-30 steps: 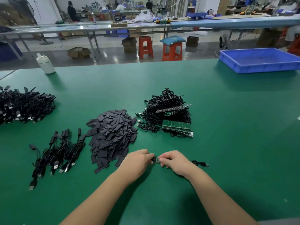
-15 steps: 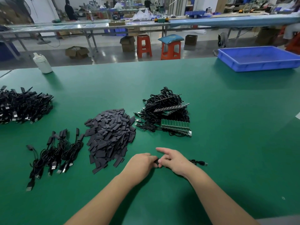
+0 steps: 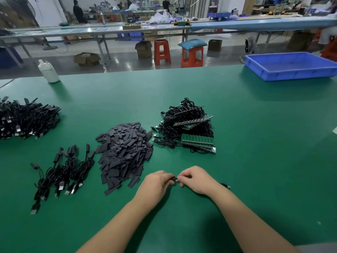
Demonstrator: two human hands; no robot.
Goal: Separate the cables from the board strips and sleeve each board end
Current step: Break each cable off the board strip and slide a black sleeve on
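Sliding a black sleeve (image 3: 172,179) over the small board end, the left hand (image 3: 156,185) pinches the sleeve while the right hand (image 3: 197,179) pinches the board and its cable (image 3: 225,185); both sit on the counter (image 3: 255,161) just in front of the sleeve pile (image 3: 124,152); I'd keep the board square to the sleeve mouth; push evenly; avoid snagging.

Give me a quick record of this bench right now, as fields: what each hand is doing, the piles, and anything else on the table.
left hand: pinches a black sleeve
right hand: pinches the cable's board end, meeting the sleeve
cable: trails out behind the right wrist
sleeve pile: centre-left
board strips with cables: centre, unsorted heap
sleeved cables: left, small group
large cable pile: far left
blue tray: far right
white bottle: far left edge
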